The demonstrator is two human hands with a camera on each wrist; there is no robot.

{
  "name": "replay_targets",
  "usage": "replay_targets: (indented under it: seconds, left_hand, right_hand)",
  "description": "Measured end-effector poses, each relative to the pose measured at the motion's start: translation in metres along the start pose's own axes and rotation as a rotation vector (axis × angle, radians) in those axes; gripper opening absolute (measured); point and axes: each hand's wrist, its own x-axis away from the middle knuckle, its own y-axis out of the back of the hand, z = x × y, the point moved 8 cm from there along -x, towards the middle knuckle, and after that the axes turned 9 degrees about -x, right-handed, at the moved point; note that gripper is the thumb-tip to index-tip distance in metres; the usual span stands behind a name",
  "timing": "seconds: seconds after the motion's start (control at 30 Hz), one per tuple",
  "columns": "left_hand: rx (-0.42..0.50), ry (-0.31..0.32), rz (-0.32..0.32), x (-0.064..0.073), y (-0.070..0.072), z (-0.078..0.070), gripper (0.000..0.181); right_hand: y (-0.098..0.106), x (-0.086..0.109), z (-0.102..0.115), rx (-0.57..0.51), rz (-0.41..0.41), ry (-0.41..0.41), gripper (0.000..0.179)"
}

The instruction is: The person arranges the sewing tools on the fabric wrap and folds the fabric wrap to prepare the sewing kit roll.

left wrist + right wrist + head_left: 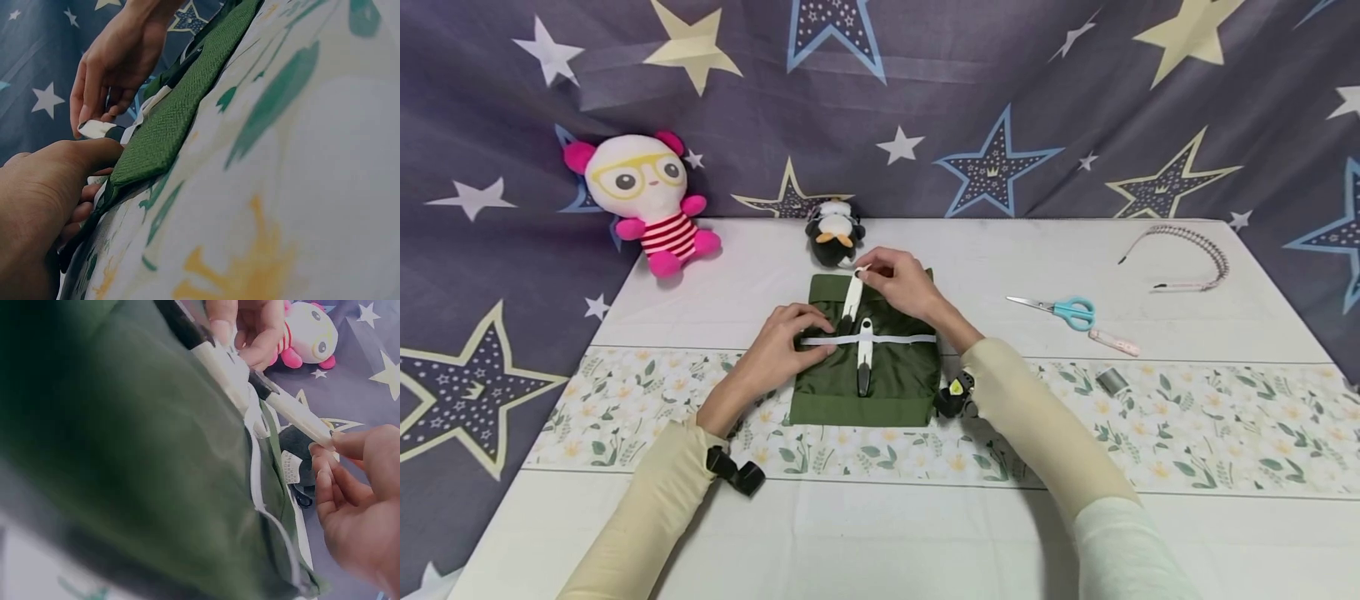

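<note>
Right grip (895, 279) pinching the white end of a white-and-black tool (853, 293) above a green fabric piece (901, 377).

The right grip is nearly closed, thumb and fingertips together on the tool, which slants down toward the left grip (786, 340); that one has thumb and fingers curled in on a white band (910, 339) crossing the fabric. A second white-and-black tool (863, 357) lies beneath the band, its black end toward the person. The fabric rests flat on the surface (820, 533), partly over its floral strip (1195, 425). Just beyond it sits a penguin toy (835, 233); a pink-and-white plush (643, 192) is farther back, left. To the right lie blue-handled scissors (1075, 313), a small pink-and-white item (1114, 342) beside them, a grey spool (1111, 382) and a headband (1213, 254). A star-patterned cloth (865, 108) hangs behind.
</note>
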Motion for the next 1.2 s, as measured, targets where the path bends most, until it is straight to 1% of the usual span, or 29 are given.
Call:
replay_targets:
  seconds: [0.23, 0.53, 0.87, 1.1, 1.2]
  left_hand:
    - [0.012, 0.001, 0.002, 0.001, 0.001, 0.000, 0.025]
    - [0.014, -0.002, 0.001, 0.002, 0.001, 0.000, 0.024]
    - [0.013, -0.011, -0.004, 0.001, 0.000, 0.001, 0.023]
    - [0.012, -0.007, -0.004, 0.001, -0.001, 0.002, 0.024]
    - [0.012, -0.007, -0.004, 0.001, -0.001, 0.002, 0.024]
  right_hand:
    - [-0.008, 0.001, -0.005, 0.042, 0.032, -0.030, 0.023]
    - [-0.013, 0.002, -0.008, 0.028, 0.058, -0.057, 0.023]
    - [-0.021, 0.006, -0.010, 0.054, 0.106, -0.063, 0.023]
    - [-0.027, 0.008, -0.009, 0.124, 0.163, -0.047, 0.025]
    - [-0.028, 0.009, -0.009, 0.137, 0.176, -0.045, 0.026]
